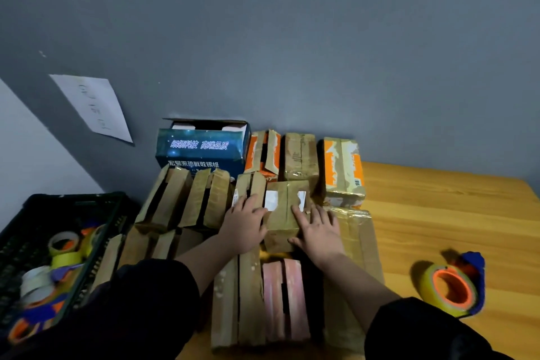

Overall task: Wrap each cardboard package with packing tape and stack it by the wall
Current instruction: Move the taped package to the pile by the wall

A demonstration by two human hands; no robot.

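Observation:
A small taped cardboard package (285,210) with white labels sits among other boxes in the middle of the table. My left hand (244,223) lies against its left side with fingers fairly straight. My right hand (317,229) presses on its right side and top, thumb at the front face. A tape dispenser (451,288) with a yellow roll, orange core and blue handle lies on the table to the right, apart from both hands. Taped packages (301,155) stand in a row by the grey wall.
Several open-flapped cardboard boxes (187,199) crowd the left and front. A blue printed box (201,146) stands at the wall. A black crate (73,231) on the left holds several tape rolls. The wooden table (438,213) shows bare at the right.

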